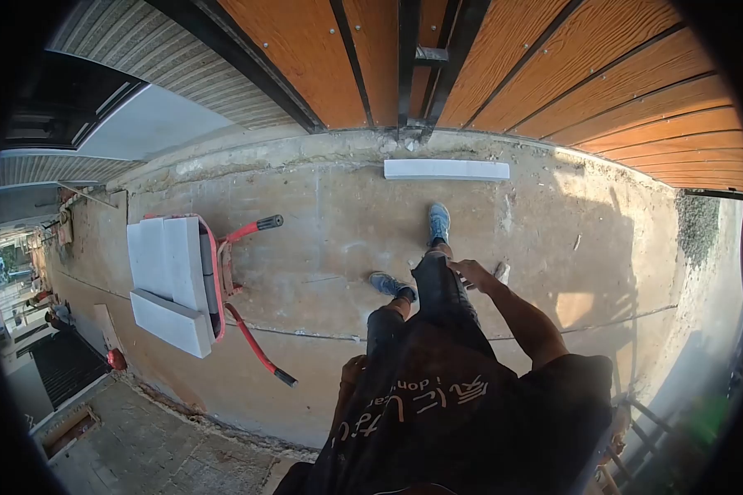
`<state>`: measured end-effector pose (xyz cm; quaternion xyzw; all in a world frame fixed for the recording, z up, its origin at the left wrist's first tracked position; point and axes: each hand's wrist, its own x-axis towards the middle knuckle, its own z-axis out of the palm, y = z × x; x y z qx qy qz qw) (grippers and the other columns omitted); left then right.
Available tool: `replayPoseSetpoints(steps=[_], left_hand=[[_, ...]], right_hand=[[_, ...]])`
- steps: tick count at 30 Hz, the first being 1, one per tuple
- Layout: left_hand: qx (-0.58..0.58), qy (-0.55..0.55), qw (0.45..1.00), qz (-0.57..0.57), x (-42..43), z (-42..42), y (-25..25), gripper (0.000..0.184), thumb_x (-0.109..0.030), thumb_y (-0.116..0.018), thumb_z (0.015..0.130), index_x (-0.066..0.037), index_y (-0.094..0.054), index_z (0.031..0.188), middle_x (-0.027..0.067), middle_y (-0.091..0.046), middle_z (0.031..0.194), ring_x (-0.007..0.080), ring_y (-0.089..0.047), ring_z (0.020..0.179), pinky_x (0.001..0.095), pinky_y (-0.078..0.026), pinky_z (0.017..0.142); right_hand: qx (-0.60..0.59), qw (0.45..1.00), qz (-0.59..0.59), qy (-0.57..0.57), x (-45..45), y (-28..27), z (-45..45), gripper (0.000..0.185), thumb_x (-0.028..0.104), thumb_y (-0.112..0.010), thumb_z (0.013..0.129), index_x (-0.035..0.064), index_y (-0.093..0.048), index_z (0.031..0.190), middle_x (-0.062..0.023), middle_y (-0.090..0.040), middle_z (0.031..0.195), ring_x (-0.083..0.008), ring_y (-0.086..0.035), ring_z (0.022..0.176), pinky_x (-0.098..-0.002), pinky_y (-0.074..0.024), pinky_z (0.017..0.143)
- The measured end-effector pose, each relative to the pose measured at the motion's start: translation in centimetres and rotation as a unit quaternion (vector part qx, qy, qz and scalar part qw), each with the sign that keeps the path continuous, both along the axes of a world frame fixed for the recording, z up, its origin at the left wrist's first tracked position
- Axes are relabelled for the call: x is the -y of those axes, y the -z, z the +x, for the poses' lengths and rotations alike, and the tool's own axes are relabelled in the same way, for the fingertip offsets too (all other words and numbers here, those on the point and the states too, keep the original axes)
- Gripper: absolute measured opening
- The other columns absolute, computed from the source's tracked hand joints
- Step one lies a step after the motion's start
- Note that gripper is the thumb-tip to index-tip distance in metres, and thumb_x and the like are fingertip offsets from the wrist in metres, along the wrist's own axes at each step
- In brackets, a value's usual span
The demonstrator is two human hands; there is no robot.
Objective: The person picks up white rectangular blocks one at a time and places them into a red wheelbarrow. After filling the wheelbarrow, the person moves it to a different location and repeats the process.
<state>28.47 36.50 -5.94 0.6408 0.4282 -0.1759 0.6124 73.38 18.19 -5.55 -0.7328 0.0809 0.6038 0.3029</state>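
Observation:
My right hand [468, 273] hangs beside my right thigh, its fingers apart and nothing visible in it. Close to my left hip is my left hand [353, 370], partly hidden by the dark shirt, and its fingers are too small to make out. A long white block [446, 170] lies on the floor beyond my feet, near the wall base. To the left stands a red wheelbarrow [218, 276] loaded with several white blocks [167, 320]. Its two handles with black grips point toward me. Neither hand touches the blocks or the wheelbarrow.
An orange plank wall [537, 66] with black framing rises ahead. A small pale piece [502, 272] lies right of my feet. At the right are gravel [698, 227] and a sunlit strip; a rectangular opening [70, 431] is at the lower left.

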Motion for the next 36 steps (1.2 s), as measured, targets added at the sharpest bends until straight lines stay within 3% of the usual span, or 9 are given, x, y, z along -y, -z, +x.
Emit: replayPoseSetpoints(steps=[4, 7, 9, 14, 17, 21, 27, 30, 36], left_hand=[[-0.172, -0.342, 0.907, -0.175, -0.4, 8.8, -0.5, 0.033, -0.032, -0.058, 0.085, -0.01, -0.058, 0.109, 0.0098, -0.064, 0.094, 0.0228, -0.063, 0.081, 0.0385, -0.048, 0.068], [-0.094, -0.337, 0.915, -0.2, -3.0, 14.6, 5.7, 0.037, -0.034, -0.052, 0.088, -0.01, -0.055, 0.116, 0.0119, -0.062, 0.103, 0.026, -0.062, 0.089, 0.0392, -0.049, 0.073], [-0.188, -0.242, 0.948, -0.091, -4.3, 23.1, 9.9, 0.042, -0.037, -0.058, 0.084, -0.01, -0.055, 0.116, 0.0113, -0.061, 0.102, 0.026, -0.062, 0.09, 0.0377, -0.049, 0.072], [-0.175, -0.123, 0.977, 0.028, -11.8, 42.6, 30.6, 0.054, -0.042, -0.069, 0.075, -0.007, -0.055, 0.115, 0.0089, -0.059, 0.097, 0.0227, -0.059, 0.085, 0.0344, -0.047, 0.066], [-0.168, -0.205, 0.963, 0.037, -16.3, 56.4, 36.6, 0.083, -0.054, -0.067, 0.07, -0.008, -0.038, 0.133, 0.0208, -0.041, 0.129, 0.0355, -0.042, 0.118, 0.0501, -0.038, 0.092], [-0.254, -0.303, 0.918, 0.017, -21.3, 63.9, 48.4, 0.1, -0.066, -0.063, 0.063, -0.007, -0.03, 0.138, 0.0257, -0.033, 0.132, 0.042, -0.036, 0.12, 0.0552, -0.033, 0.094], [-0.311, -0.223, 0.924, -0.016, -19.6, 68.7, 52.5, 0.085, -0.065, -0.06, 0.066, -0.013, -0.039, 0.13, 0.0206, -0.042, 0.124, 0.0434, -0.042, 0.11, 0.0573, -0.037, 0.089], [-0.289, -0.243, 0.923, -0.072, -20.9, 67.6, 54.1, 0.076, -0.065, -0.059, 0.067, -0.014, -0.046, 0.121, 0.0165, -0.046, 0.119, 0.04, -0.045, 0.106, 0.0571, -0.039, 0.086], [-0.253, -0.352, 0.898, -0.078, -18.7, 66.7, 52.6, 0.059, -0.056, -0.061, 0.072, -0.015, -0.052, 0.114, 0.0099, -0.054, 0.109, 0.0321, -0.051, 0.098, 0.0533, -0.041, 0.083]], right_hand=[[0.165, 0.978, 0.029, -0.122, 1.9, 3.1, 11.3, 0.059, 0.055, -0.054, 0.081, 0.0007, -0.062, 0.103, -0.0195, -0.063, 0.09, -0.0288, -0.06, 0.092, -0.0378, -0.0469, 0.08], [0.228, 0.969, -0.03, -0.088, 3.9, 10.0, 20.1, 0.058, 0.052, -0.049, 0.084, 0.0002, -0.061, 0.107, -0.0266, -0.059, 0.105, -0.0351, -0.056, 0.105, -0.039, -0.0428, 0.089], [0.241, 0.96, -0.138, -0.048, 6.9, 17.9, 26.2, 0.063, 0.055, -0.045, 0.084, -0.0014, -0.06, 0.109, -0.0281, -0.054, 0.115, -0.0395, -0.05, 0.112, -0.0431, -0.0383, 0.094], [0.215, 0.936, -0.251, 0.121, 12.2, 32.8, 40.3, 0.069, 0.06, -0.047, 0.081, -0.0034, -0.061, 0.105, -0.0277, -0.057, 0.11, -0.0356, -0.053, 0.109, -0.0394, -0.0416, 0.09], [0.137, 0.938, -0.138, 0.288, 13.1, 38.0, 44.1, 0.089, 0.07, -0.048, 0.073, 0.0084, -0.036, 0.136, -0.024, -0.037, 0.135, -0.0503, -0.05, 0.104, -0.0569, -0.0409, 0.085], [0.043, 0.939, -0.156, 0.305, 13.3, 46.6, 47.5, 0.091, 0.072, -0.05, 0.07, 0.0209, -0.022, 0.141, -0.0227, -0.032, 0.133, -0.0487, -0.051, 0.101, -0.0592, -0.0424, 0.081], [0.099, 0.96, 0.15, 0.216, 13.4, 48.9, 45.6, 0.088, 0.066, -0.052, 0.072, 0.0118, -0.027, 0.136, -0.0238, -0.041, 0.12, -0.0442, -0.059, 0.083, -0.0578, -0.0443, 0.078], [-0.084, 0.938, 0.007, 0.336, 12.5, 50.9, 47.3, 0.082, 0.064, -0.051, 0.074, 0.0102, -0.031, 0.133, -0.0243, -0.046, 0.112, -0.043, -0.059, 0.08, -0.0557, -0.0446, 0.079], [-0.039, 0.937, 0.013, 0.346, 11.3, 49.6, 45.0, 0.082, 0.063, -0.053, 0.07, 0.0125, -0.033, 0.132, -0.0181, -0.047, 0.117, -0.0402, -0.053, 0.097, -0.0528, -0.0363, 0.091]])
